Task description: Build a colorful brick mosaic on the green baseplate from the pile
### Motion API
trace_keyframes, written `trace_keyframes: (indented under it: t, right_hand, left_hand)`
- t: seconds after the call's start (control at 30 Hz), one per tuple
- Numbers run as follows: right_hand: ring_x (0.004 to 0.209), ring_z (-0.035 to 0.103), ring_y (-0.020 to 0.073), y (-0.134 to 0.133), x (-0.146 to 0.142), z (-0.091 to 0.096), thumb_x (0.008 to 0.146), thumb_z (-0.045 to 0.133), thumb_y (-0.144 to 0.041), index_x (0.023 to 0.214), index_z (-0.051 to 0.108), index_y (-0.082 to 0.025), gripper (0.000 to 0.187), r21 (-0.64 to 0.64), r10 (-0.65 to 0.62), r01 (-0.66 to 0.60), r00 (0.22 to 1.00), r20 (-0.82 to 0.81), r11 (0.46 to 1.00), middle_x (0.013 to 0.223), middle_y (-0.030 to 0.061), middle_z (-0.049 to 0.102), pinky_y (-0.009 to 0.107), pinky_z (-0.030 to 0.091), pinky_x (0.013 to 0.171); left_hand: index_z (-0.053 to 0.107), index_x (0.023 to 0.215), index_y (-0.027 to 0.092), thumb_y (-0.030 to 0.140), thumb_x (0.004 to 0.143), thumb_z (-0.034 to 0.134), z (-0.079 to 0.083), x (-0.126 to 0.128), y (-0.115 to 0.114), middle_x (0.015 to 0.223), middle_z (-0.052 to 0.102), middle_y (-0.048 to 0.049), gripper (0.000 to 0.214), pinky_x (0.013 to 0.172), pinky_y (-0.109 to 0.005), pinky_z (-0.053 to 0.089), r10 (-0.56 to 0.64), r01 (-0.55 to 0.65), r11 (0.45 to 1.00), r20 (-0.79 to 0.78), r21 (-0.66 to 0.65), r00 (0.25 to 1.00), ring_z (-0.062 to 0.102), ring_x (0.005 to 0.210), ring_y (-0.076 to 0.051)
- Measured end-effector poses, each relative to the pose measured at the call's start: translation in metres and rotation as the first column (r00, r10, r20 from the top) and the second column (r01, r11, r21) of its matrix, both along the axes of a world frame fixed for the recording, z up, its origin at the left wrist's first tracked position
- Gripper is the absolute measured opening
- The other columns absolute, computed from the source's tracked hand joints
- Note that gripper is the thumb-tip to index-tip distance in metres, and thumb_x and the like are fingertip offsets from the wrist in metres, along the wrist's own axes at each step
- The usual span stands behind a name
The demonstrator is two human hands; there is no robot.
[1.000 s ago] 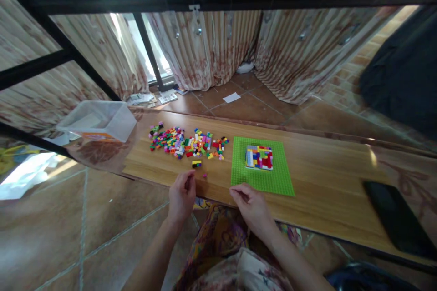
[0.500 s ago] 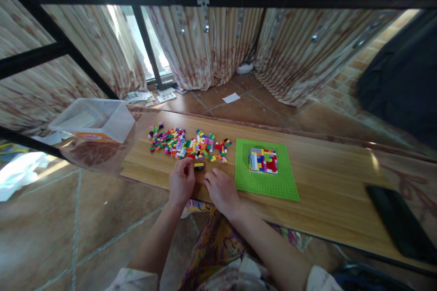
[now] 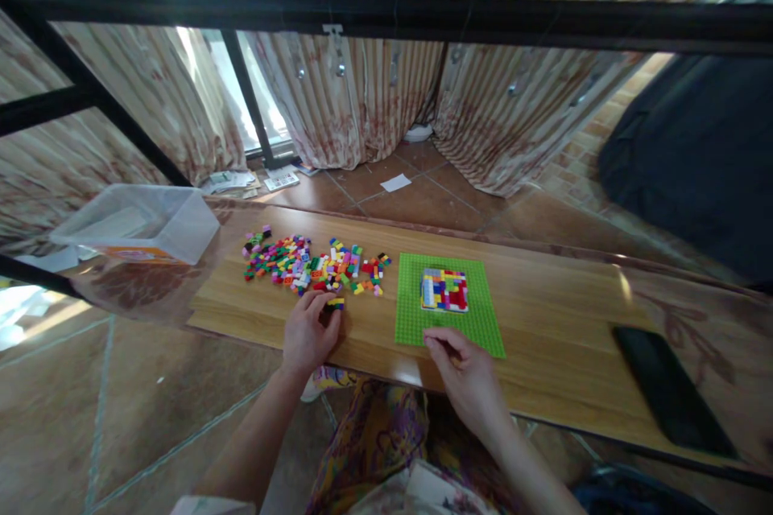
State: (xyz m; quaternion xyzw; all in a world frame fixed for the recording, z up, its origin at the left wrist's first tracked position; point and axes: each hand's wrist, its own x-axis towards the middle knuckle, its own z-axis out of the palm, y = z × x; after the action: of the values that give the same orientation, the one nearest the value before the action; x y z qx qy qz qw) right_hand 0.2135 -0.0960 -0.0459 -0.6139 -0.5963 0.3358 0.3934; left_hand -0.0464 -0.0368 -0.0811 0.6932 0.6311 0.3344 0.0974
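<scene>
A green baseplate [image 3: 477,314] lies on the wooden tabletop [image 3: 561,322], carrying a small flat block of mixed-colour bricks [image 3: 444,290]. Left of it spreads a loose pile of small coloured bricks [image 3: 302,261]. My left hand [image 3: 307,334] rests at the pile's near edge, fingers curled over a small yellow-and-black brick [image 3: 336,303]. My right hand [image 3: 468,374] is at the baseplate's front edge, with thumb and fingers pinched together; what they hold is too small to name.
A clear plastic tub [image 3: 136,221] stands at the table's left end. A black phone [image 3: 670,390] lies at the right end. A black metal frame [image 3: 386,12] crosses overhead. Curtains, papers and a tiled floor lie beyond the table.
My right hand has moved from beside the brick pile rightward to the baseplate's front edge. My left hand has stayed at the pile's near edge. The view shifted slightly.
</scene>
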Motion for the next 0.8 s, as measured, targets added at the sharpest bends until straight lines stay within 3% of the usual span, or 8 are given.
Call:
trace_keyframes:
  t: [0.13,0.23,0.53,0.8]
  right_hand:
    - [0.087,0.067,0.0225,0.011,0.039,0.006,0.085,0.056,-0.047,0.092,0.072,-0.022,0.031,0.021,-0.229,0.229,0.973,0.038,0.973,0.095,0.0071,0.074,0.033,0.05,0.077]
    - [0.084,0.068,0.0228,0.028,0.06,0.008,0.083,0.057,-0.046,0.092,0.072,-0.02,0.031,0.052,-0.313,0.31,0.945,0.093,0.949,0.093,0.0075,0.075,0.035,0.05,0.078]
    - [0.081,0.07,0.0222,0.067,0.066,-0.007,0.082,0.057,-0.041,0.097,0.07,-0.019,0.029,0.04,-0.312,0.309,0.942,0.124,0.95,0.089,0.008,0.076,0.035,0.051,0.078]
    - [0.075,0.07,0.0219,0.076,0.065,-0.011,0.078,0.062,-0.042,0.096,0.07,-0.02,0.03,-0.002,-0.333,0.336,0.934,0.131,0.942,0.083,0.0061,0.076,0.033,0.05,0.072]
  left_hand:
    - [0.065,0.102,0.021,0.034,0.084,0.056,-0.003,-0.001,0.001,0.107,0.064,-0.0072,0.024,0.082,-0.032,0.051,0.012,-0.012,1.0,-0.038,0.02,0.999,0.063,0.093,-0.02]
    - [0.065,0.101,0.021,0.036,0.084,0.055,-0.003,-0.002,0.002,0.105,0.065,-0.0071,0.025,0.079,-0.032,0.051,0.019,-0.018,0.999,-0.046,0.033,0.999,0.063,0.09,-0.02]
    - [0.065,0.099,0.021,0.04,0.084,0.054,-0.002,-0.002,0.004,0.104,0.065,-0.0076,0.027,0.077,-0.032,0.052,0.035,-0.033,0.998,-0.057,0.044,0.998,0.063,0.087,-0.02]
    - [0.065,0.098,0.02,0.04,0.084,0.056,-0.006,-0.003,0.005,0.103,0.065,-0.0073,0.026,0.076,-0.03,0.052,0.04,-0.036,0.998,-0.06,0.056,0.997,0.064,0.087,-0.019]
